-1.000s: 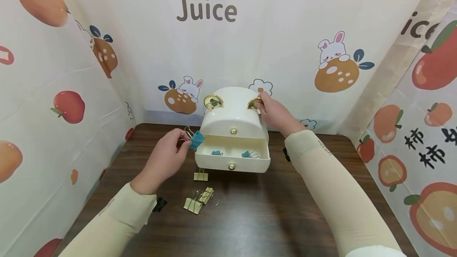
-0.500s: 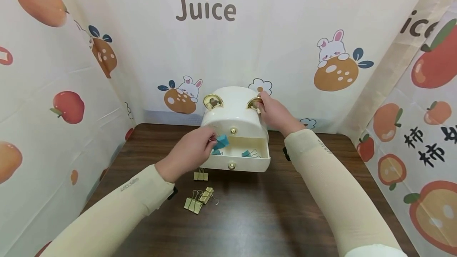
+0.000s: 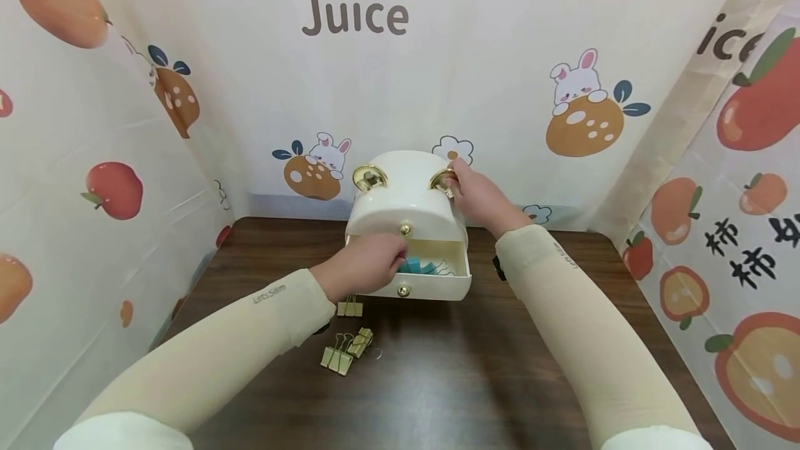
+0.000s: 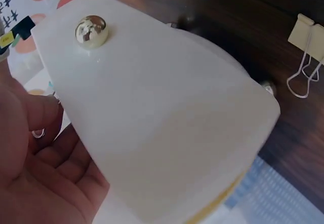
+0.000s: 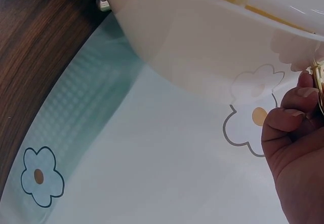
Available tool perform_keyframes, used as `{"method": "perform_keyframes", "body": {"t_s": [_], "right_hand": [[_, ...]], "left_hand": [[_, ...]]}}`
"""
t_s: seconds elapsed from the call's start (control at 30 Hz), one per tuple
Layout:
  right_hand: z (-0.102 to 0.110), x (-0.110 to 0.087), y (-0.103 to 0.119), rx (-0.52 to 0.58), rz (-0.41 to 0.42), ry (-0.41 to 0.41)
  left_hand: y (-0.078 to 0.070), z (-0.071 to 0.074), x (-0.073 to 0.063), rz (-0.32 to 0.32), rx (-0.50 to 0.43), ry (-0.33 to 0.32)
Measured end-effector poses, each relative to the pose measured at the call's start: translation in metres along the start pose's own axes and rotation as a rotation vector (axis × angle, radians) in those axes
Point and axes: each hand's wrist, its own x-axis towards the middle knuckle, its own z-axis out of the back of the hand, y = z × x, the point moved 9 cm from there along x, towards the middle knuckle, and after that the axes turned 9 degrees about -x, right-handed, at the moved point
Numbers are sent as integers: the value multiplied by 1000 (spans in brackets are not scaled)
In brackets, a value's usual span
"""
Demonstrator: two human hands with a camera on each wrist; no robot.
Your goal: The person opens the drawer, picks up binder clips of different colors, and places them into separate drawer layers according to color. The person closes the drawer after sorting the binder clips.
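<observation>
A white storage box (image 3: 406, 182) with gold ear-shaped fittings stands at the back of the table, its lower drawer (image 3: 437, 288) pulled out. Over the left part of that drawer, my left hand (image 3: 365, 264) pinches a teal binder clip (image 3: 410, 266) by its wire handles, with the clip low inside. Another teal binder clip (image 3: 428, 269) lies to its right. The left wrist view shows the drawer front (image 4: 167, 107) and its round gold knob (image 4: 92, 31) beside the fingers. My right hand (image 3: 480, 194) grips the box's right gold ear (image 3: 440, 178).
In front of the box, on the dark wood table (image 3: 437, 380), lie several gold binder clips: one (image 3: 350, 309) near the drawer's left corner, a pair (image 3: 337, 360) closer to me. A printed curtain (image 3: 500, 54) closes off the back and both sides.
My left hand has moved right, carrying the teal binder clip from left of the box down into the open drawer. The right hand keeps its grip on the gold ear.
</observation>
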Motion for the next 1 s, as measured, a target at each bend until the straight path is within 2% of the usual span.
{"method": "perform_keyframes", "body": {"t_s": [0.13, 0.3, 0.53, 0.8, 1.0], "right_hand": [[2, -1, 0, -2, -3, -9], [3, -1, -1, -7, -2, -14], [1, 0, 0, 2, 3, -11], [2, 0, 1, -3, -4, -17], [1, 1, 0, -8, -11, -11]], "left_hand": [[-3, -6, 9, 17, 12, 60], [1, -13, 22, 63, 11, 159], [17, -25, 32, 154, -86, 299], [26, -32, 37, 189, -92, 336], [27, -26, 32, 206, -88, 293]]}}
